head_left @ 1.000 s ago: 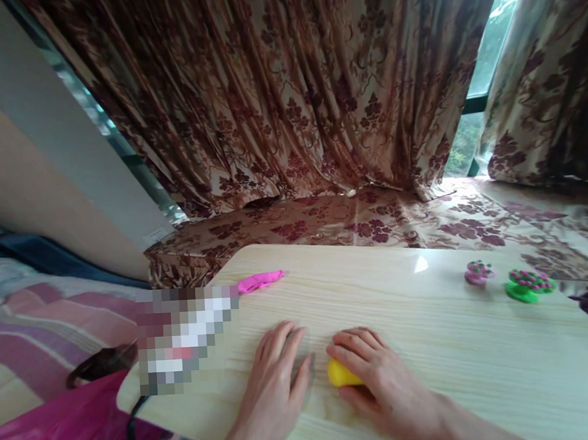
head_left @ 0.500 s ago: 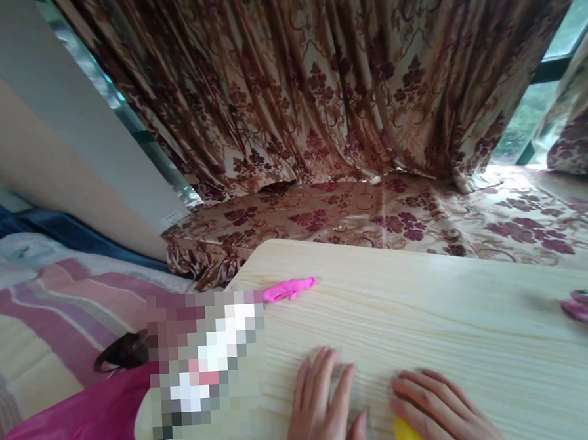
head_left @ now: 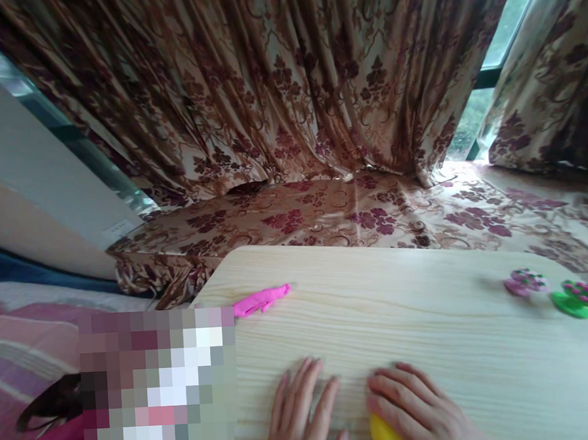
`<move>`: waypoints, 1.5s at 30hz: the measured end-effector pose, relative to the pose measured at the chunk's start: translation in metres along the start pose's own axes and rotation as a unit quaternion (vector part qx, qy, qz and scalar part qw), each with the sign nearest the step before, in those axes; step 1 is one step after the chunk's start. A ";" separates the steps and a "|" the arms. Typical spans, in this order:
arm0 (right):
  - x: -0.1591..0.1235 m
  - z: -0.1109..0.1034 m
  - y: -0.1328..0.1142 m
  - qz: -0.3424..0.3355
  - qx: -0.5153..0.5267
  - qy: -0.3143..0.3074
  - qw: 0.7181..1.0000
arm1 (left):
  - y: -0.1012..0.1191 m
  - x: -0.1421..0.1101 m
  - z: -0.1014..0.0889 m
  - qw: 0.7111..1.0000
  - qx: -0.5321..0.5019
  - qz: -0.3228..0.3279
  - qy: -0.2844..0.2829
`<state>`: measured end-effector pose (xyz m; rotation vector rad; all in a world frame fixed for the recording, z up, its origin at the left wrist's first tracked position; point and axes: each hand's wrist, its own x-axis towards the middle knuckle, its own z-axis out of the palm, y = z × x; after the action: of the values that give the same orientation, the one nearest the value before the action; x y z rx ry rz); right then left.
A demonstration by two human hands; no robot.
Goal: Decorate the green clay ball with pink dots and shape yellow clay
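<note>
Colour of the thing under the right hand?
Yellow: the thing under the right hand, best seen in the head view.

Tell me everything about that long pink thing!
The pink thing is bright, long and thin, with an uneven surface and a small bit sticking out on its near side. It looks soft, but I can't tell its material. It lies on the pale table near the far left corner, slanting, with its right end farther away. Blurring may hide its left end. Nothing is holding it.

Left hand [head_left: 304,413] spreads its fingers, palm down; right hand [head_left: 422,407] curves palm down, fingers together
</note>
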<state>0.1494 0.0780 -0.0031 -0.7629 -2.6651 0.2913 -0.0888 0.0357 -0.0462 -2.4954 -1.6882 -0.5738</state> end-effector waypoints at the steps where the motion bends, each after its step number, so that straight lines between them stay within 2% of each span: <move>1: -0.002 -0.001 -0.002 0.006 0.013 0.007 1.000 | 0.002 0.000 -0.005 1.000 -0.005 0.002 -0.005; 5: -0.018 -0.011 -0.012 0.070 0.060 0.023 0.995 | 0.013 -0.006 -0.028 0.997 -0.010 0.030 -0.066; 9: -0.051 -0.020 -0.015 0.138 0.063 0.041 0.988 | 0.023 -0.022 -0.048 0.979 -0.015 0.115 -0.166; 11: -0.070 -0.021 -0.017 0.159 0.049 0.068 0.984 | 0.029 -0.029 -0.057 0.974 -0.016 0.127 -0.188; 15: -0.092 -0.017 -0.028 0.186 0.007 0.111 0.976 | 0.048 -0.038 -0.066 0.979 -0.011 0.112 -0.168; 22: -0.092 -0.010 -0.037 0.214 -0.033 0.156 0.964 | 0.072 -0.043 -0.057 0.981 0.027 0.147 -0.120; 29: -0.096 -0.010 -0.047 0.217 -0.046 0.175 0.959 | 0.074 -0.053 -0.060 0.981 0.025 0.163 -0.106; 36: -0.098 -0.008 -0.053 0.211 -0.038 0.171 0.962 | 0.076 -0.061 -0.062 0.982 0.031 0.152 -0.112; 45: -0.108 -0.008 -0.073 0.220 -0.025 0.171 0.960 | 0.078 -0.075 -0.067 0.979 0.026 0.168 -0.114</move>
<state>0.2039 -0.0404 -0.0044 -1.2945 -2.1670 0.1808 -0.0601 -0.0788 0.0019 -2.8073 -1.2709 -0.2173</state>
